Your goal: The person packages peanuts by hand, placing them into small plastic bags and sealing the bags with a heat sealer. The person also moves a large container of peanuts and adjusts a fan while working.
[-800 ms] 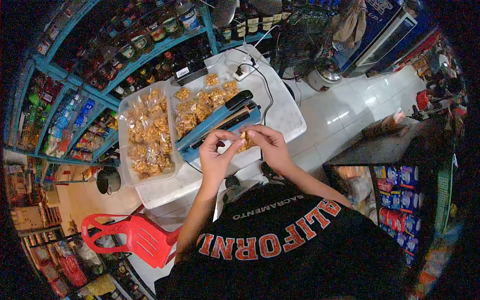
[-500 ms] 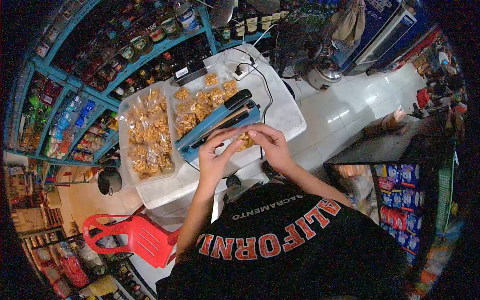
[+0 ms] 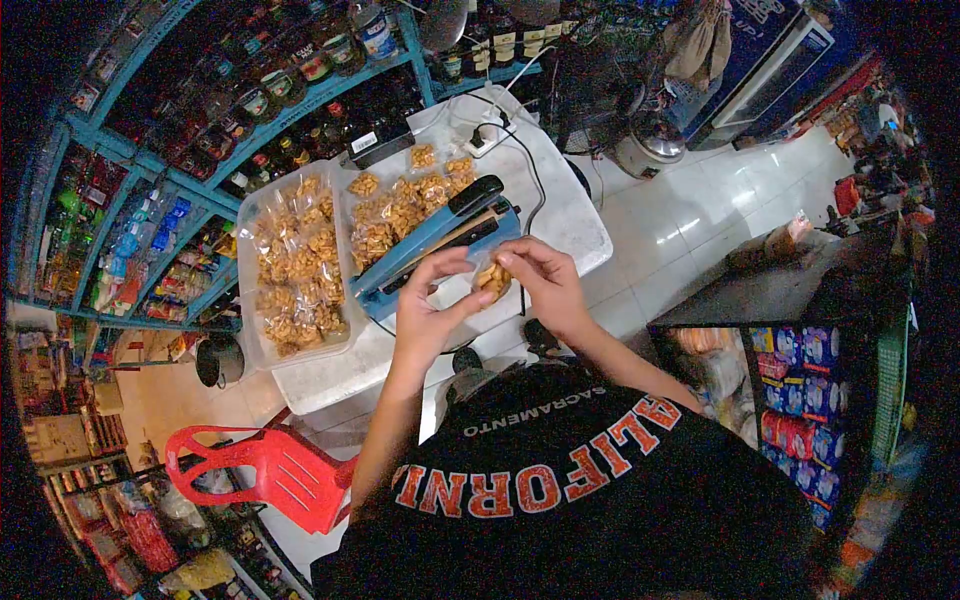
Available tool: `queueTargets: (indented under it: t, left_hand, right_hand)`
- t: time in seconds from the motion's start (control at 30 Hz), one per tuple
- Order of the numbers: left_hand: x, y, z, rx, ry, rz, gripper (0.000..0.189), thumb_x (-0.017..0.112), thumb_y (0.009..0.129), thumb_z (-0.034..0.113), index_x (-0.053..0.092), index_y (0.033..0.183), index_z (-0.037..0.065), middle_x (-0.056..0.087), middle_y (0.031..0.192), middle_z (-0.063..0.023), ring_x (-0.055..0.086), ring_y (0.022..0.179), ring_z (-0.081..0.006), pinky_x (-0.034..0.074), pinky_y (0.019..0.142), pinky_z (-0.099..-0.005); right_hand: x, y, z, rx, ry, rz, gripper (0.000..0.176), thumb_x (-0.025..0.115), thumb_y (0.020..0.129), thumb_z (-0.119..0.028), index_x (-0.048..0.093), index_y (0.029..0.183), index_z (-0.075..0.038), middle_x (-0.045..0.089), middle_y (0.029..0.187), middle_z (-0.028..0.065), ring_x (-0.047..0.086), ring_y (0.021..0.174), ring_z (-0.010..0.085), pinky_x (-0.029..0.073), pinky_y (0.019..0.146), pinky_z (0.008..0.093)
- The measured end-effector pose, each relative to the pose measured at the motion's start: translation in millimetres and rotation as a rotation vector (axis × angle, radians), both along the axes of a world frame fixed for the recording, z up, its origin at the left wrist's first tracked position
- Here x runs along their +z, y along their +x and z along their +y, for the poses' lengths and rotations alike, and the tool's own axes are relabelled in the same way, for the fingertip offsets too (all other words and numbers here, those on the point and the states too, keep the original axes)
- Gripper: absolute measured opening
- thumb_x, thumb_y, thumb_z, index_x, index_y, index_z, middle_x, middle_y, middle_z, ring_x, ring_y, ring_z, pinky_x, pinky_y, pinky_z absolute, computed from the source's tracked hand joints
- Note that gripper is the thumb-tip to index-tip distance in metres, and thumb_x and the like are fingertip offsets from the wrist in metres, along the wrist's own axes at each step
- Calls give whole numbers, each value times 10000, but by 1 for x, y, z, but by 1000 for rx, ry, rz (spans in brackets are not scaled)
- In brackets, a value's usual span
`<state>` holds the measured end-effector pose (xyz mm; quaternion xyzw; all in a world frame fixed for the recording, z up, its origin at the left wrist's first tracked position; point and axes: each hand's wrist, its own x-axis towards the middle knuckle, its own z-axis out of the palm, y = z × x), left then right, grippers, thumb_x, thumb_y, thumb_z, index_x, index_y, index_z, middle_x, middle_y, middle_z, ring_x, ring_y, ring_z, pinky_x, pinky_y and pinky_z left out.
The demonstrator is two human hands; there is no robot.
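Observation:
A small clear plastic bag of golden-brown snack pieces [image 3: 491, 281] is between my hands, in front of the table's near edge. My right hand [image 3: 550, 288] pinches the bag's upper edge with thumb and fingertips. On the other side, my left hand [image 3: 428, 305] curves around the bag, its thumb against the lower part. Just beyond my hands lies a blue impulse sealer [image 3: 415, 247] with a black-ended lever. Several filled snack bags [image 3: 395, 212] sit behind the sealer. A translucent plastic tub [image 3: 352, 345] at the left holds many more.
Under these things is a white table [image 3: 565, 205], with a power strip [image 3: 488, 140] and black cord at its far side. A red plastic chair [image 3: 290, 475] stands at the lower left. Blue shelves [image 3: 150, 165] of bottles line the left; a metal pot [image 3: 650, 150] is beyond the table.
My left fingers have spread away from the right hand, and the snack bag has become more visible and turned more upright. The sealer, tub and other bags stay in place.

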<state>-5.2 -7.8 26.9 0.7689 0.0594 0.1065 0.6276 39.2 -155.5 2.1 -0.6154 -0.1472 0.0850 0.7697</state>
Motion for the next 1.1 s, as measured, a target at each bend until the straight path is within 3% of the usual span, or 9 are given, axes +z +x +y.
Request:
queueTargets:
  t: [0.1,0.17,0.5,0.67,1.0,1.1]
  left_hand:
    - [-10,0,2,-123,-12,-73,188,693,674,73,600,827,16,609,876,-43,556,813,-110,419,761,-248]
    - [-8,-2,1,-88,-3,30,210,688,683,83,617,867,11,622,881,-59,565,830,-121,415,787,-247]
    - [-11,-7,-9,42,-100,-6,136,658,709,64,642,834,11,638,841,-78,582,808,-125,430,751,-237]
    - [-8,-9,-16,32,369,-192,81,655,702,66,614,757,23,620,775,-73,560,761,-167,412,721,-273]
    - [-4,-4,-20,-4,304,-201,83,658,683,52,602,738,29,611,765,-53,540,761,-182,402,712,-290]
    - [-4,-4,-21,-20,414,-232,89,658,683,54,591,734,25,600,747,-59,538,762,-189,402,710,-292]
  right_hand:
    - [-3,1,0,-21,34,52,155,547,826,-128,592,900,1,580,827,30,520,730,72,413,639,204]
    - [0,1,0,-61,-3,84,159,545,830,-142,591,902,-8,585,839,18,521,721,64,415,639,202]
    - [13,0,1,-131,159,303,154,541,832,-141,582,913,-15,590,840,8,523,779,62,422,694,198]
    - [11,1,2,-133,120,277,156,545,831,-144,583,915,-18,579,834,5,512,759,69,405,694,191]
    - [17,-3,6,-137,185,183,139,517,845,-135,549,912,-17,568,864,27,503,789,75,398,721,207]
    - [10,-2,5,-135,146,127,142,509,849,-137,538,923,-19,564,860,31,503,793,78,404,710,211]
